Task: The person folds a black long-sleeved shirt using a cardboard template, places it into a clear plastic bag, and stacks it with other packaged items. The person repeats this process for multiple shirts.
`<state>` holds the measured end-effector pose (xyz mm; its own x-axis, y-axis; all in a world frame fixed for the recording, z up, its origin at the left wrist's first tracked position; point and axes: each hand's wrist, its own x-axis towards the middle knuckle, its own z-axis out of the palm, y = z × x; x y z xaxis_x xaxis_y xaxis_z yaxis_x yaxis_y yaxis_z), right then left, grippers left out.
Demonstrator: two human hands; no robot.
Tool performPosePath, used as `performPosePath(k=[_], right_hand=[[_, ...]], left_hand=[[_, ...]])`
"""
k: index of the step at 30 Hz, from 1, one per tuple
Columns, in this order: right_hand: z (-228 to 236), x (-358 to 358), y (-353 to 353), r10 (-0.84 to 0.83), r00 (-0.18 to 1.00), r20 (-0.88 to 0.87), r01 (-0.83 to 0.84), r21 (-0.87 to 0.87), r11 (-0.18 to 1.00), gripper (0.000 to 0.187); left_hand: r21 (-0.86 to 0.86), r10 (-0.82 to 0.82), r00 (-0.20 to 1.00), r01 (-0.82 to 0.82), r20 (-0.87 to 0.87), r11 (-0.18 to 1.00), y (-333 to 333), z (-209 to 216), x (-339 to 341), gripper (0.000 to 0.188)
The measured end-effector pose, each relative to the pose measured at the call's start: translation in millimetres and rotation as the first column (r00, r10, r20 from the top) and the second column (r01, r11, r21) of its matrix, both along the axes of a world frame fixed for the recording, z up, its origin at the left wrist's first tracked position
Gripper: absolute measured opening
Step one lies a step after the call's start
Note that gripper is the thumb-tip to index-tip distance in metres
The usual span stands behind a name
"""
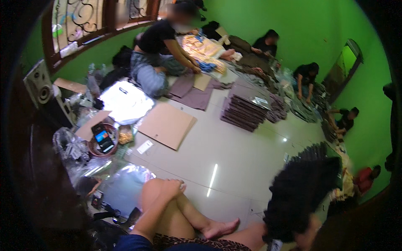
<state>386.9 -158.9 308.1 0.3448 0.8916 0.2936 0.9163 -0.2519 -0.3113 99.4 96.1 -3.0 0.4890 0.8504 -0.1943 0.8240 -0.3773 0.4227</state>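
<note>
Left hand [171, 189] lay draped over the wearer's raised knee, grip released, no article held. Right hand could not be made out with certainty beside the dark mass [297, 192] at near right; grip state could not be told. Clear plastic packets [125, 190] lay on the floor [234, 163] just left of the knee. Farther off: cardboard sheets [165, 124], a phone [102, 138] over a basket [93, 147], and a stack of dark packages [245, 108]. A co-worker [155, 39] sat far left.

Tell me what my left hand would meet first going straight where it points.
Your left hand rests at your knee; past it, the way looks free over the tiled floor, though depth is unclear.
</note>
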Motion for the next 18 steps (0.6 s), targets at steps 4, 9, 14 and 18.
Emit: performPosePath(k=[4, 9, 14, 18], right_hand=[[-134, -28, 125, 0.257, 0.963, 0.083, -0.219, -0.314, 0.924, 0.053], [-265, -54, 175, 0.376, 0.863, -0.338, -0.497, -0.429, 0.754, 0.076], [-310, -2, 168, 0.259, 0.846, -0.466, -0.437, -0.326, 0.838, 0.058], [-328, 56, 181, 0.117, 0.888, -0.445, -0.227, -0.201, 0.953, 0.051]], left_hand=[[-0.02, 0.051, 0.991, -0.049, 0.121, 0.999, 2, 5, -2, 0.036], [-0.014, 0.206, 0.936, -0.21, 0.285, 0.978, 6, -1, 0, 0.038], [-0.151, 0.284, 0.871, -0.243, 0.401, 0.958, 43, -29, 25, 0.058], [-0.038, 0.357, 0.77, -0.399, 0.529, 0.916, 106, -40, 64, 0.073]])
